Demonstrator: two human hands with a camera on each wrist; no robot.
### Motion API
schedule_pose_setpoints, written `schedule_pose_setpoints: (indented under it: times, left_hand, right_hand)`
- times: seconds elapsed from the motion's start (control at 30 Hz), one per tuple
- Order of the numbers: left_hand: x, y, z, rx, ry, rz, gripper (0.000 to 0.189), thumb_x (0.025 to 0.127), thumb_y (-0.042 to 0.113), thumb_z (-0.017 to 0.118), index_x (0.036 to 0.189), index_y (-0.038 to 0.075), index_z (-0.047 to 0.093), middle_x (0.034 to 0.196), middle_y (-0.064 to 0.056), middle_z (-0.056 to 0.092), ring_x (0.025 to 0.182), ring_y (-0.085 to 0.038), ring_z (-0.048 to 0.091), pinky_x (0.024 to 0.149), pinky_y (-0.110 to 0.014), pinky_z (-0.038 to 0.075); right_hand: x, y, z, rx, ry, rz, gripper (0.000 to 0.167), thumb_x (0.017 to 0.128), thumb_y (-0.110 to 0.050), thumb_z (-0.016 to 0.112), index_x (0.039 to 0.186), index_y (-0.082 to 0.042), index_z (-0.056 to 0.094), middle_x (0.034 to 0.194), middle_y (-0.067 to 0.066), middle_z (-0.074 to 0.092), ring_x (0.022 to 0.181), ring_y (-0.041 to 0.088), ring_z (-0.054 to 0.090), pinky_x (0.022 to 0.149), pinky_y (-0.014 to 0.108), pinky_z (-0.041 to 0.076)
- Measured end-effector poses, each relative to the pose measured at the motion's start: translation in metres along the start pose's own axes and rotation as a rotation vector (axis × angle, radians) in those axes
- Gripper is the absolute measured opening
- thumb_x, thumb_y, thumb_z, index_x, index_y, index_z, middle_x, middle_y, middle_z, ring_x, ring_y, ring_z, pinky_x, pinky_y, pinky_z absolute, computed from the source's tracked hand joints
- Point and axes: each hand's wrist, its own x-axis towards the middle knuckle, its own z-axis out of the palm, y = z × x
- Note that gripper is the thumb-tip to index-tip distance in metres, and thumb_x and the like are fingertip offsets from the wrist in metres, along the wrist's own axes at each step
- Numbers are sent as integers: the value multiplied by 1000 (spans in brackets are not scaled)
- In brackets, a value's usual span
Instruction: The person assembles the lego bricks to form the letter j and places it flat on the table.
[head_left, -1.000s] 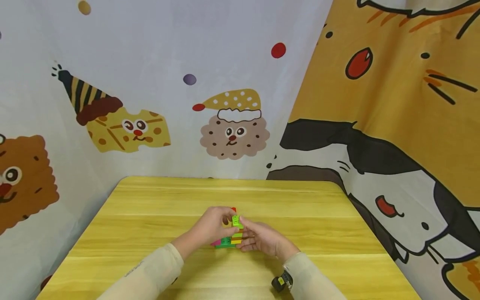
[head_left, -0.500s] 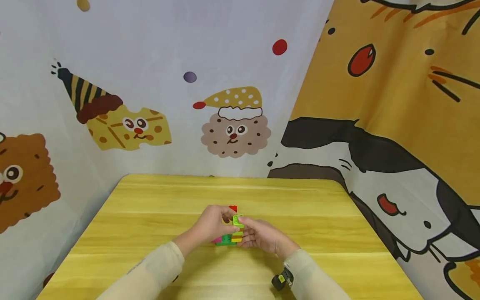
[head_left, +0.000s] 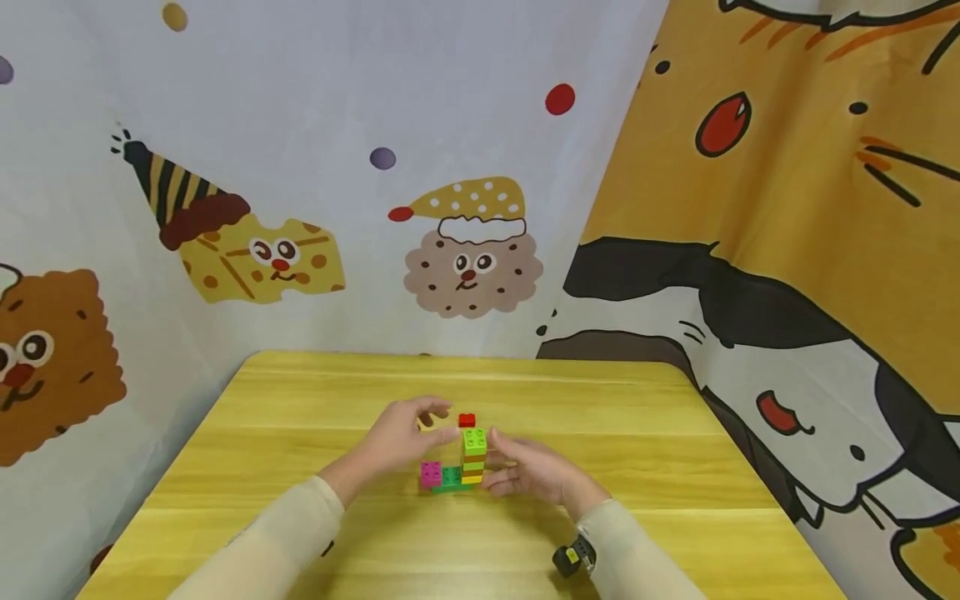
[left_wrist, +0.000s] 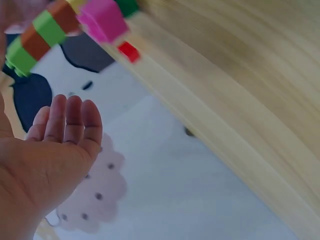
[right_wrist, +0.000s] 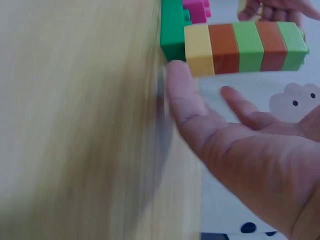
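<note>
A tower of stacked toy bricks point(head_left: 474, 457), lime green, brown and yellow, rises from the right end of a green base brick point(head_left: 452, 478). On the base's left end sits a magenta brick point(head_left: 431, 474). My left hand point(head_left: 390, 435) is apart from the tower on its left, fingers loosely bent and holding nothing; its palm and fingers point(left_wrist: 74, 120) show in the left wrist view. To the right of the tower, my right hand point(head_left: 542, 475) has its fingers extended. One fingertip point(right_wrist: 178, 70) lies at the tower's yellow bottom brick; whether it touches is unclear.
Behind the tower, a small red brick point(head_left: 467, 420) lies on the wooden table point(head_left: 300, 400). A printed curtain point(head_left: 315, 100) hangs behind the table and along its sides. A black device point(head_left: 568, 560) is strapped to the right wrist.
My left hand has let go of the tower's top and drawn away to the left, uncovering the magenta brick and the red brick. My right hand has shifted slightly right.
</note>
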Motion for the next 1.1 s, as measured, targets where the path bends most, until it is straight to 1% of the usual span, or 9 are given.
schedule_pose_setpoints:
  times: [0.1, 0.23, 0.33, 0.43, 0.57, 0.73, 0.83, 1.0, 1.1]
  left_hand:
    - [-9, -16, -7, 45, 34, -42, 53, 86, 55, 71, 127, 21, 65, 117, 6, 65, 102, -22, 60, 77, -35, 51]
    - [-24, -35, -9, 106, -15, -69, 59, 81, 53, 77, 128, 19, 65, 121, 0, 65, 100, -23, 60, 75, -34, 51]
    - [-29, -41, -4, 175, -59, -11, 62, 79, 50, 80, 128, 16, 65, 123, -5, 66, 95, -22, 62, 72, -34, 52]
    - [-31, -42, 3, 252, -68, 78, 60, 79, 47, 81, 126, 13, 66, 121, -6, 68, 83, -15, 62, 70, -30, 53]
    - [-30, -42, 11, 283, -67, 141, 55, 78, 43, 83, 122, 12, 68, 118, -4, 70, 64, -6, 56, 72, -28, 54]
    - [-29, -43, 19, 263, -72, 202, 42, 76, 31, 86, 112, 13, 72, 104, 2, 72, 75, -8, 63, 74, -28, 55]
    - [-30, -44, 21, 258, -71, 226, 33, 78, 26, 86, 106, 15, 73, 97, 8, 71, 80, -10, 64, 74, -27, 54]
    - [-30, -44, 23, 267, -58, 236, 29, 80, 25, 84, 106, 14, 73, 95, 9, 70, 87, -7, 64, 78, -29, 55]
    - [-31, -44, 23, 283, -49, 235, 34, 79, 26, 85, 108, 12, 73, 98, 5, 71, 86, -9, 64, 78, -30, 56]
  right_hand:
    - [-4, -1, -3, -150, 51, -95, 64, 101, -45, 55, 149, -6, 40, 143, 18, 49, 121, 37, 55, 98, 50, 48]
    - [-8, 1, -3, -432, 188, -284, 51, 95, -27, 69, 142, -20, 49, 138, 9, 54, 121, 31, 55, 98, 49, 48]
    - [-7, 3, -2, -519, 265, -408, 50, 90, -14, 74, 136, -19, 54, 132, 9, 59, 118, 35, 56, 98, 54, 45]
    - [-5, 4, 1, -538, 295, -471, 50, 87, -6, 75, 133, -16, 56, 127, 7, 61, 116, 39, 57, 97, 59, 44]
    - [-3, 4, 5, -559, 301, -493, 47, 87, -10, 76, 130, -16, 58, 123, 2, 63, 114, 35, 59, 96, 55, 46]
    - [-3, 2, 10, -587, 295, -521, 41, 89, -22, 75, 128, -22, 61, 115, -7, 66, 109, 29, 61, 94, 45, 50]
    - [-2, 1, 12, -577, 296, -539, 38, 90, -25, 75, 125, -25, 62, 112, -8, 67, 107, 28, 62, 93, 46, 50]
    - [0, 0, 16, -526, 298, -513, 35, 89, -23, 75, 122, -26, 62, 108, -8, 69, 100, 20, 63, 90, 46, 51]
    - [0, 0, 19, -519, 310, -496, 35, 90, -19, 74, 123, -22, 62, 107, -6, 70, 98, 21, 63, 86, 42, 51]
